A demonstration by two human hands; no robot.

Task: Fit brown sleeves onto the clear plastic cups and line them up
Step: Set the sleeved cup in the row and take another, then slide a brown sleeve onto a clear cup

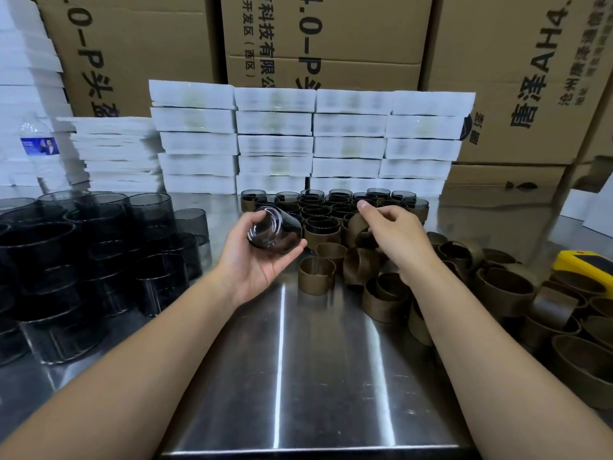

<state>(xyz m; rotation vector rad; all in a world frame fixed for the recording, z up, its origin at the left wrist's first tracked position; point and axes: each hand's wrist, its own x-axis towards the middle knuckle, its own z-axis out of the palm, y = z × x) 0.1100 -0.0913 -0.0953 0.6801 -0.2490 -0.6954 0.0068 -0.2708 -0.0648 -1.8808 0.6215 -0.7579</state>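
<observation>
Left hand [255,257] grips a clear cup [277,232] lying on its side above the counter [298,376]. Just right, right hand [393,234] curls around a brown sleeve [356,225], near the sleeved cups [323,227].

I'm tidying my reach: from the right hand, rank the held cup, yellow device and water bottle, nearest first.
From the right hand:
1. Cup, just to its left, held in the left hand.
2. Yellow device, far right.
3. Water bottle, far back left.
</observation>
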